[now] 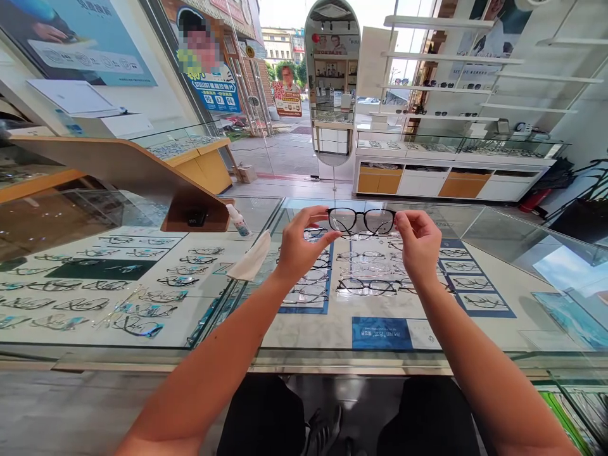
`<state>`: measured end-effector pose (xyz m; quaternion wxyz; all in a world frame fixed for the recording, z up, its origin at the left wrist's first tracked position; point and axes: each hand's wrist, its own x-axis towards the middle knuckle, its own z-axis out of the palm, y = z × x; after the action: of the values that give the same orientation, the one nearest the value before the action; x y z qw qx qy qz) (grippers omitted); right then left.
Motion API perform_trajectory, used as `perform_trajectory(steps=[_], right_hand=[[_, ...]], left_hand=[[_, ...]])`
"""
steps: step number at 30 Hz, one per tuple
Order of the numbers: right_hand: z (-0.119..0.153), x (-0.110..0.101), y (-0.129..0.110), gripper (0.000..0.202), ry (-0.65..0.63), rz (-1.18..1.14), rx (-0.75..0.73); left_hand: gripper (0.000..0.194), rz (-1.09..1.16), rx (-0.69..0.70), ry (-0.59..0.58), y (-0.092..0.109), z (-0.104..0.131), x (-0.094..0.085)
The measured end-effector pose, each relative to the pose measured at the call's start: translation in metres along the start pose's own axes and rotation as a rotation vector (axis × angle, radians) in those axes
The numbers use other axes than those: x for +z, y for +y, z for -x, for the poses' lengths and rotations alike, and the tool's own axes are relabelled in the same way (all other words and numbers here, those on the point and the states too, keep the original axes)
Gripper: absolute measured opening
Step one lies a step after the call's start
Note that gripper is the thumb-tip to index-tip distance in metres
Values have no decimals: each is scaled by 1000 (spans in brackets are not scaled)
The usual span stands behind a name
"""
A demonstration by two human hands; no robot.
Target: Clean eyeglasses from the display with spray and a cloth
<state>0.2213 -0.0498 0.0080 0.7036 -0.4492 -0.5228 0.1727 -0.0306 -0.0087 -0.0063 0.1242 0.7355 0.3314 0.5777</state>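
Nearest the camera in the head view, the person's left arm point(223, 354) reaches up from seven o'clock and the right arm point(484, 354) from five, with black trouser legs point(263, 415) and a shoe point(327, 430) at six. Both hands meet at the glasses point(361, 214), a thin dark-rimmed pair held up just right of the view's centre, above the glass counter point(308, 342), lenses upright. The left hand point(303, 244) grips their nine o'clock end between thumb and fingers; the right hand point(422, 244) pinches the three o'clock end. Whether the temples are fully spread, I cannot tell. Counting the clock from the glasses, a dark pair point(367, 287) and a blue card point(381, 334) lie at six, a panel of frames point(477, 285) at four, and rows of more frames point(88, 304) at eight. A pale cloth point(251, 256) rests on the counter between eight and nine, with a small bottle point(239, 221) just beyond it at nine. Past the bottle a brown stand point(118, 158) slants toward ten. Farther off, a tall mirror point(332, 82) stands just short of twelve, shelves point(456, 58) hang at one, and cabinets point(425, 182) line two.
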Motion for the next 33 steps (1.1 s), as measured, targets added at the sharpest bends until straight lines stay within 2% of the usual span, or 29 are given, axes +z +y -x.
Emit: perform_trajectory(steps=[5,10,13,16,23,27,33], right_hand=[[-2,1,7,40,-38,8,61],[-5,2,19,40,-79,-70,187],[-5,3,21,38,-72,-122,204],[-2,3,18,38,-59,-116,145],[9,7,0,35,51,-6,-100],[13,9,-6,31,22,-34,-106],[15,11,-8,30,-14,-126,-68]], left_hand=[[51,-90,54,49,7,1,-1],[52,-178,150,83,16,1,-3],[53,-199,196,87,17,2,-3],[54,-191,217,88,16,2,-3],[55,-133,197,89,14,2,-2],[62,-123,193,109,13,2,-2],[62,-92,193,119,11,3,0]])
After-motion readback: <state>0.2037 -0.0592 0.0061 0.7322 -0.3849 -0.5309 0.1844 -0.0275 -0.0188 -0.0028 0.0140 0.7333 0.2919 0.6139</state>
